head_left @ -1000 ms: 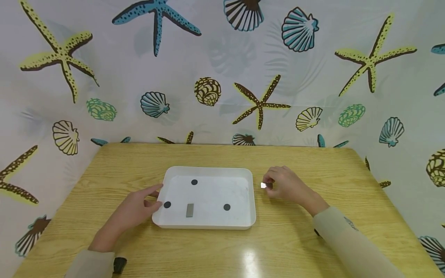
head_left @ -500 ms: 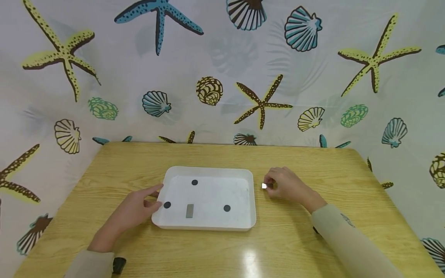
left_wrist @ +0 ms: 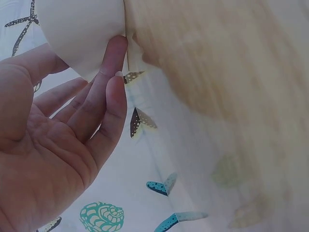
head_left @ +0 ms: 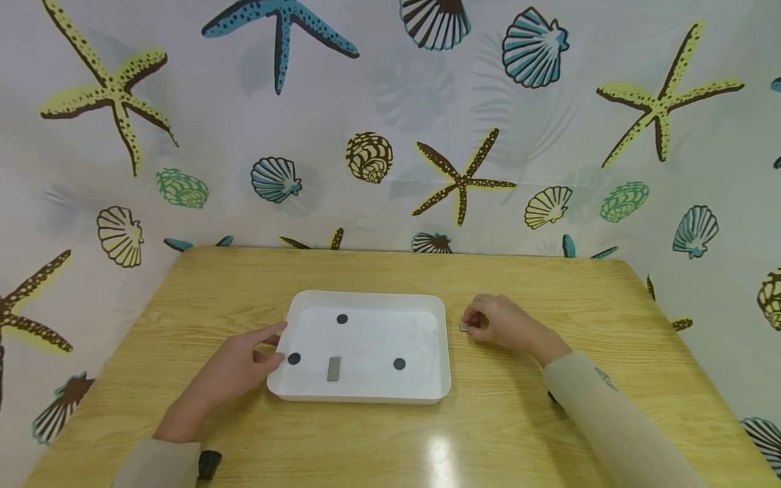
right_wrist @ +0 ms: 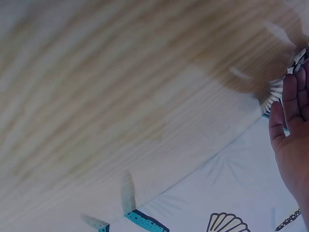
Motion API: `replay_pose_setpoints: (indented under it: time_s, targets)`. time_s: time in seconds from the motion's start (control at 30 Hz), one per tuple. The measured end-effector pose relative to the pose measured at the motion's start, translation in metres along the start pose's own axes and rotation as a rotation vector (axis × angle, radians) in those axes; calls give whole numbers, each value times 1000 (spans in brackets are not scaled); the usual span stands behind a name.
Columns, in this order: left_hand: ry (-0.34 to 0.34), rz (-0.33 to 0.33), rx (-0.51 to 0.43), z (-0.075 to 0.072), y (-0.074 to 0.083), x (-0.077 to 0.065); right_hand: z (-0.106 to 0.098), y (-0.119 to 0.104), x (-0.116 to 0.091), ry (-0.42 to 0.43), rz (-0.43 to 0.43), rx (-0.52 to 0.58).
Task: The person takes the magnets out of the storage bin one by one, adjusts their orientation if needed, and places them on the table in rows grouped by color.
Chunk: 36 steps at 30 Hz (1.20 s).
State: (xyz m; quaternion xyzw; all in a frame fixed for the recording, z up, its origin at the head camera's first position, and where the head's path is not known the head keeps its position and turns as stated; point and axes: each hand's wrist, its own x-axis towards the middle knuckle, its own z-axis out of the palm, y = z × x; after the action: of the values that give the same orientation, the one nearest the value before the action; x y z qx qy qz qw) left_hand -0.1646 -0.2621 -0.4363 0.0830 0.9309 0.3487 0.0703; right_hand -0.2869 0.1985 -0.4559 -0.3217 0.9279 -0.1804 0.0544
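Observation:
My right hand [head_left: 503, 322] pinches a small shiny silver-grey flat piece [head_left: 464, 327] between thumb and fingers, low over the table just right of the tray. Most of that piece is hidden by the fingers; a bit of shiny metal [right_wrist: 299, 62] shows at the fingertips in the right wrist view. The white shallow tray [head_left: 366, 302] holds three black round discs, one at the back [head_left: 342, 319], one at the left [head_left: 294, 358] and one at the right [head_left: 399, 364]. A grey rectangular plate [head_left: 333, 369] lies among them. My left hand [head_left: 238, 366] touches the tray's left wall with thumb and fingers spread.
The wooden table [head_left: 366, 447] reaches back to a white curtain [head_left: 390, 81] printed with starfish and shells. It also hangs at both sides. A black wrist strap piece [head_left: 209, 465] shows beside the left sleeve.
The silver-grey piece tilts slightly in my right fingers and loses its bright glint. Both hands and the tray stay almost in place; the head view shifts slightly.

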Motion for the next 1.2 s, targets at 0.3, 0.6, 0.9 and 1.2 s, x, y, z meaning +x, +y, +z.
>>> replay_pose_setpoints:
  time_s: [0.3, 0.6, 0.9, 1.2]
  targets:
    - [-1, 2, 0, 0, -3, 2, -1, 1, 2, -18, 29, 14]
    - [1, 4, -2, 0, -4, 1, 2, 1, 1, 19, 12, -7]
    - [4, 1, -13, 1, -4, 0, 0, 0, -2, 36, 5, -35]
    - [9, 10, 8, 2, -5, 1, -12, -7, 0, 107, 6, -32]
